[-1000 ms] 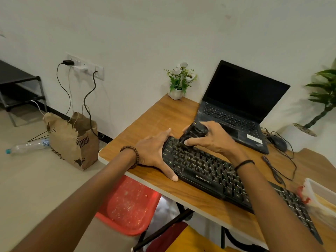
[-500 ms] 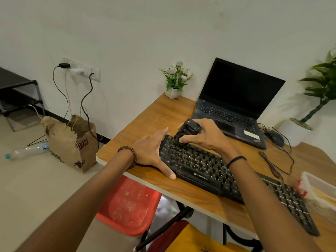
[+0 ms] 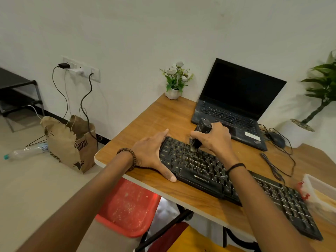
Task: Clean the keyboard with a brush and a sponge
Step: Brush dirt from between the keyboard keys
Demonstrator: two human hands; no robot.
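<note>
Keyboard (image 3: 227,179), black with pale legends and a printed brand mark on its front edge, lies slantwise across the wooden bench (image 3: 163,113), running from the centre toward 4 o'clock. The left hand (image 3: 151,153) is spread wide and flat, fingers along the keyboard's far left corner and thumb stretched down to its near edge, so it braces that end without closing round anything. The right hand (image 3: 214,139) is clenched about a stubby black brush (image 3: 200,133), held nearly upright with its lower end pressed onto the upper-left rows of keys; the bristles themselves are hard to make out. Many keys look dusty, with pale specks between them. At 1 o'clock from the brush an open laptop (image 3: 236,99) with a dark screen stands on the bench, and a small white pot of flowers (image 3: 175,82) sits at 12 o'clock near the wall. A clear tub (image 3: 323,190) sits at the keyboard's right end
</note>
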